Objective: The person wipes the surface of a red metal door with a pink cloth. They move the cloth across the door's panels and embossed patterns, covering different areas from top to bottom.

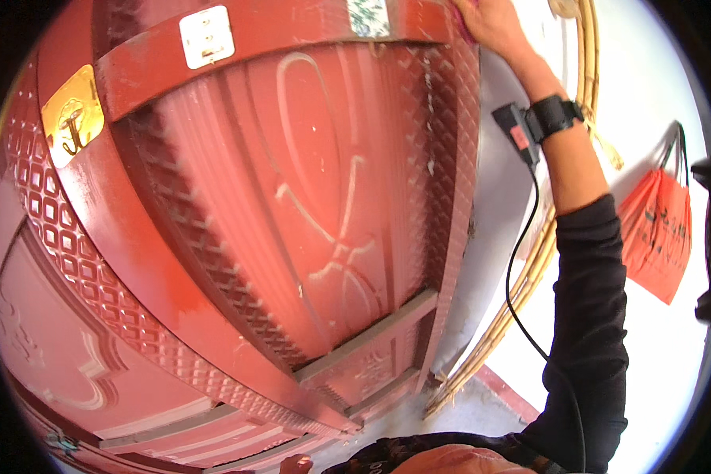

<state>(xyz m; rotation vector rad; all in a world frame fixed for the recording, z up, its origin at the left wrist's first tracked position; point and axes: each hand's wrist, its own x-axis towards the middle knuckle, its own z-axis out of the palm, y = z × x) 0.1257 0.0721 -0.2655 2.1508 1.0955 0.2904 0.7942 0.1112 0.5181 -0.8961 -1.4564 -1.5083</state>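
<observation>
My right hand [492, 23] is raised at the top right, its fingers around a dark pink cloth [467, 22] against the upper right edge of a red metal door [361, 178]. A black device is strapped to that wrist, with a black cable running down the sleeve. Part of my left hand [296, 463] shows at the bottom edge, too cropped to tell its state. The door has molded curved patterns, a white plate [208, 37] on its upper crossbar and a gold plate with a hook [72, 117] at the left.
Bamboo poles [503, 323] lean against the white wall right of the door. An orange drawstring bag [657, 231] bearing writing hangs on that wall. Another red door panel [53, 332] stands at the lower left. Grey floor [480, 409] shows below.
</observation>
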